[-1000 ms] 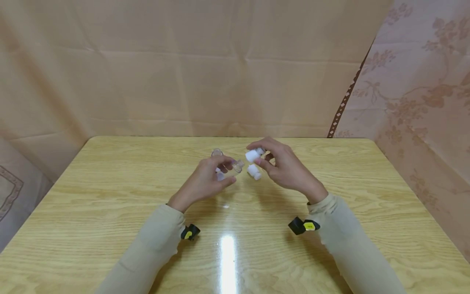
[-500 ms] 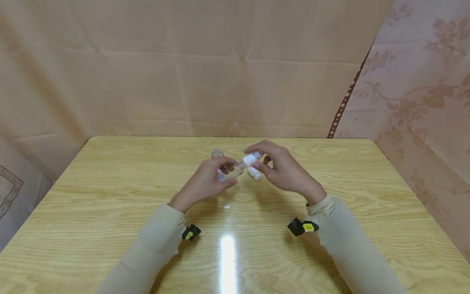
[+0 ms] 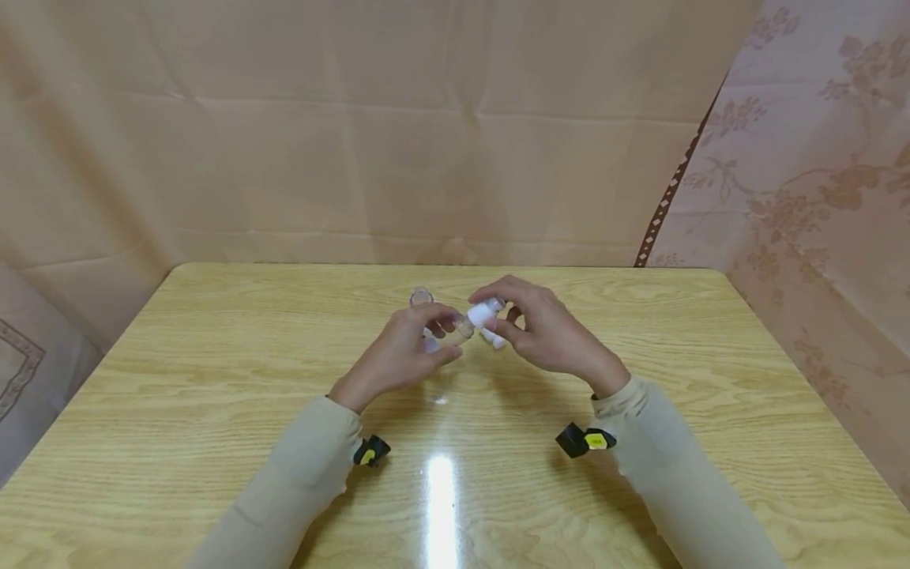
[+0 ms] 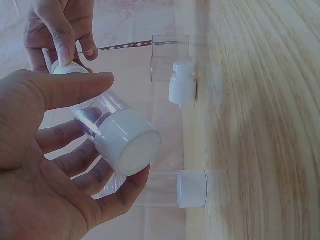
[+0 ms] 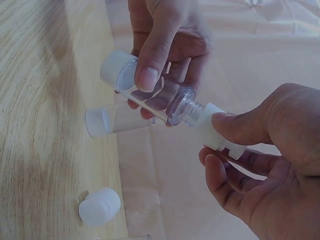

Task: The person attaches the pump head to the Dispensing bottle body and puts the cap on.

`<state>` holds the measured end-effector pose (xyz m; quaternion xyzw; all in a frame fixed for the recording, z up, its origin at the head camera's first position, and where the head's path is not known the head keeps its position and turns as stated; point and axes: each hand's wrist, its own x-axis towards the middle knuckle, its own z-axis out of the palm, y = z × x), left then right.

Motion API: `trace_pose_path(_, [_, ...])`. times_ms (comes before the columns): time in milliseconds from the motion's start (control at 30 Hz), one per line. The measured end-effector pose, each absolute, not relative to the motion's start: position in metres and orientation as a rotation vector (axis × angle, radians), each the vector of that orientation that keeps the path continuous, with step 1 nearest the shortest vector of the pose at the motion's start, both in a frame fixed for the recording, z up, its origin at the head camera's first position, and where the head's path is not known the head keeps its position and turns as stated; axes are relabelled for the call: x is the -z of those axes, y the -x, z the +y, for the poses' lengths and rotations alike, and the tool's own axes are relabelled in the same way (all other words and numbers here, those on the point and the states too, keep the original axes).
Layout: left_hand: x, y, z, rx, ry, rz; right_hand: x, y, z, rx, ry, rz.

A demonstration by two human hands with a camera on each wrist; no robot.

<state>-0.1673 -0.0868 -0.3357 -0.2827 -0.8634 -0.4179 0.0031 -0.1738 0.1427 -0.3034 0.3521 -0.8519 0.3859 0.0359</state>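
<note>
My left hand [image 3: 394, 344] grips a clear bottle [image 5: 155, 95] with a white base, fingers and thumb round its side and the neck tilted up toward my right. Thumb and fingers of my right hand [image 3: 550, 332] pinch a white pump head [image 5: 209, 127]. Its collar sits at the end of the bottle's threaded neck, covering part of it. Both are held above the table. On the tabletop below stands a second white pump head [image 4: 183, 89], partly behind my right fingers in the head view. Another clear bottle [image 4: 192, 189] with a white base stands upright beyond my left hand.
A clear cylinder [image 4: 169, 56] stands near the loose pump head and is hidden behind my right hand in the head view. The wood-grain table [image 3: 213, 379] ends at a beige cloth [image 3: 391, 158] at the back, with a floral cloth [image 3: 839, 237] at the right.
My right hand has moved left and slightly toward me, bringing the pump head from apart to the neck of the held bottle. The left hand has barely shifted.
</note>
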Motion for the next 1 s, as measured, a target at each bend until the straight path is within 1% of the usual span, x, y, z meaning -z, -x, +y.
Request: trace_pose_path(1000, [0.3359,0.1661,-0.0850,1.293,0.907,-2.701,0.3026,0.1725,0.1407,-1.134,-1.102,-2.665])
